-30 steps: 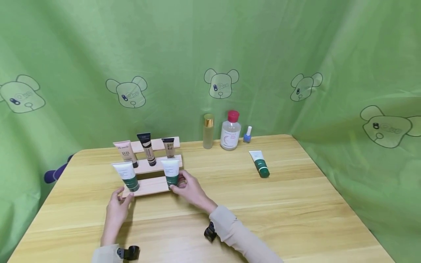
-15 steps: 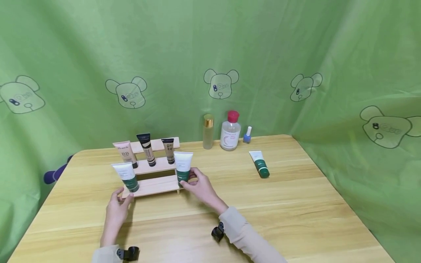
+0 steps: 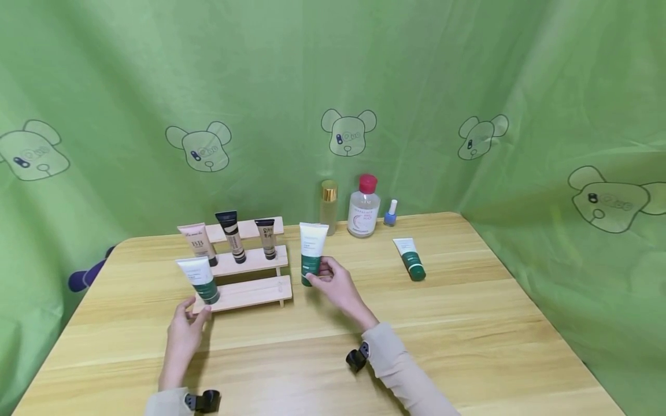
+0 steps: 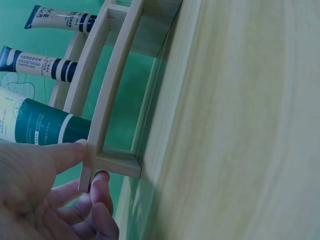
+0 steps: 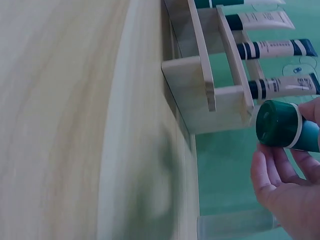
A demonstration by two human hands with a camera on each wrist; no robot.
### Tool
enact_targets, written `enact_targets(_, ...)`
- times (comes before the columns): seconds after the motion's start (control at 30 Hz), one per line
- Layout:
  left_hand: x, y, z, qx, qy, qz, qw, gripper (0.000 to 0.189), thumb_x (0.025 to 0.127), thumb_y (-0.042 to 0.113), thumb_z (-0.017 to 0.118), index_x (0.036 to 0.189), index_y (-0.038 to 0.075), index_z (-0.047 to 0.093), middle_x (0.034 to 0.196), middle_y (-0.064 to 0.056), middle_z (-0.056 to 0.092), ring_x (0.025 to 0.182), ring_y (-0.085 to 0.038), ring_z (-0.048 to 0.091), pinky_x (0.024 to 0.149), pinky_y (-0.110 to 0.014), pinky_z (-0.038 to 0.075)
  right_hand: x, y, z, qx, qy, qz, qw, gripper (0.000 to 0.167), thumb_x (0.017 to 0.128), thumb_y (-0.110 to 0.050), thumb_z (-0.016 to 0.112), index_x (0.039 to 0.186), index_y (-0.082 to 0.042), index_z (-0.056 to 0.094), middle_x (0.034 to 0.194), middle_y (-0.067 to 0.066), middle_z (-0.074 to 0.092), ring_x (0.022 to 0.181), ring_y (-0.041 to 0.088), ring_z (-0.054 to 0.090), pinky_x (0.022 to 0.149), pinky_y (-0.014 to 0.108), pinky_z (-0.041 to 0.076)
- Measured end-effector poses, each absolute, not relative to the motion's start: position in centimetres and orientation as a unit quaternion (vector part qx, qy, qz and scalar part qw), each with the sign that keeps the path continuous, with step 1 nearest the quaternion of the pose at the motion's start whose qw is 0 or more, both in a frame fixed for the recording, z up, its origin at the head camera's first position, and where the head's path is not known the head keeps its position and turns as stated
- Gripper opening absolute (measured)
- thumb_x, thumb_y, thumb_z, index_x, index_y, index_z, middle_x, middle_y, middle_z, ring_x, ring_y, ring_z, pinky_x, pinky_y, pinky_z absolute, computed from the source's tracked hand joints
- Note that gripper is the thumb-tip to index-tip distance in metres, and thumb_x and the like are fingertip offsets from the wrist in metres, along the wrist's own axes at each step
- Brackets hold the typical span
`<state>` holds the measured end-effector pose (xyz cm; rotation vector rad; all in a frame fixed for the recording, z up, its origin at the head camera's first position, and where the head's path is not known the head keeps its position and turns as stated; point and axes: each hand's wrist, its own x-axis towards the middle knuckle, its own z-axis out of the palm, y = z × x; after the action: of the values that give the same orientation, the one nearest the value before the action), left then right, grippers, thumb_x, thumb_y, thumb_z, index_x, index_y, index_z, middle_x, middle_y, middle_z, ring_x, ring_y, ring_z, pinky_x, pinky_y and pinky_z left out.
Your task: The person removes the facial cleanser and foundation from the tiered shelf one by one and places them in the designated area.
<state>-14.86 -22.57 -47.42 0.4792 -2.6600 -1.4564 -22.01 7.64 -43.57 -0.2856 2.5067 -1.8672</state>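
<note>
My right hand grips a white and green squeeze tube by its green cap end, cap down, in the air just right of the wooden display rack. The right wrist view shows the dark green cap between thumb and fingers. My left hand pinches the rack's front left corner, thumb on top and fingers below the step. Beside that thumb, a matching white and green tube stands on the lowest step. On the middle step stand a pink BB tube, a black-capped tube and a small brown tube.
At the back stand a gold-capped bottle, a clear bottle with a red cap and a blue nail polish bottle. Another white and green tube lies on the table at right. A green curtain surrounds the table.
My right hand has lifted the white and green tube off the right end of the lowest step and carried it right, clear of the rack. The left hand has stayed put.
</note>
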Motion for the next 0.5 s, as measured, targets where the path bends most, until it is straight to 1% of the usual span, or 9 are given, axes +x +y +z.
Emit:
enact_targets(0.07,-14.9,-22.5,-47.4,0.156,-0.865,-0.476,0.035,0.060,0.100,0.027,0.048,0.143,-0.008,0.026,0.119,-0.035,0.049,0.095,-0.037,0.054,0.076,-0.039,0.046,-22.2,8.0,-43.7,-0.086,0.796,-0.599,0.007,0.041,0.087,-0.010,0.069,0.121,0.006,0.053,0.105,0.020,0.063,0.094,0.028,0.064,0.084,0.033,0.053)
enact_targets(0.2,-14.9,-22.5,-47.2,0.156,-0.863,-0.480,0.036,0.060,0.100,0.027,0.048,0.142,-0.009,0.026,0.121,-0.037,0.047,0.103,-0.042,0.052,0.086,-0.051,0.042,-22.6,8.5,-44.0,-0.077,0.790,-0.608,0.015,0.042,0.088,-0.012,0.068,0.123,0.004,0.052,0.109,0.020,0.063,0.098,0.029,0.064,0.085,0.035,0.053)
enact_targets(0.3,-14.9,-22.5,-47.3,0.157,-0.862,-0.480,0.036,0.060,0.100,0.027,0.048,0.142,-0.009,0.026,0.122,-0.037,0.046,0.105,-0.043,0.050,0.089,-0.053,0.041,-22.7,8.9,-44.2,-0.072,0.787,-0.613,0.018,0.042,0.087,-0.013,0.068,0.122,0.004,0.052,0.109,0.020,0.062,0.098,0.029,0.064,0.085,0.036,0.053)
enact_targets(0.5,-14.9,-22.5,-47.4,0.156,-0.863,-0.479,0.037,0.060,0.100,0.027,0.049,0.143,-0.008,0.026,0.122,-0.037,0.046,0.104,-0.043,0.051,0.086,-0.052,0.042,-23.0,9.8,-44.2,-0.051,0.793,-0.607,0.014,0.041,0.087,-0.013,0.069,0.122,0.002,0.054,0.108,0.019,0.063,0.097,0.026,0.064,0.087,0.035,0.052)
